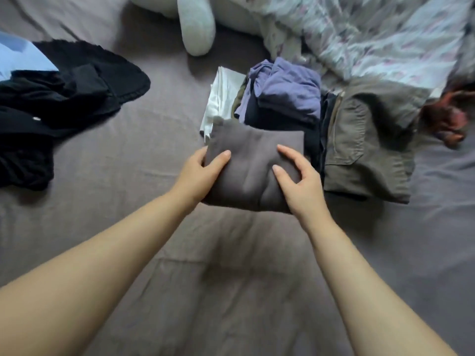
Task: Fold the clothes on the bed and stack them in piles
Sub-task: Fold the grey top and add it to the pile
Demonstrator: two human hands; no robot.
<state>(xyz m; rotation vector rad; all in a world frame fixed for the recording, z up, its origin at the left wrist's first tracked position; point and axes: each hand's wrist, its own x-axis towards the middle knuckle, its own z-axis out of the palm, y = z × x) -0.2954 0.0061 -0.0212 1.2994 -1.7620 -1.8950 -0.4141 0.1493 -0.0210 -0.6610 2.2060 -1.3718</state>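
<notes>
Gripping the folded grey garment (250,160) by its 2 side edges, left hand (199,173) and right hand (299,185) curl thumbs over it, near the purple-topped pile (285,95).

both arms outstretched, left hand (203,168) gripping, right hand (298,181) gripping

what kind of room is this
Most likely a bedroom: a bed sheet covers the whole surface, a patterned duvet is bunched at the far side, and folded clothes are stacked on it.

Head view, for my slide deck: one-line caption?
Both hands, left hand and right hand, hold a folded grey garment beside folded piles.
</notes>
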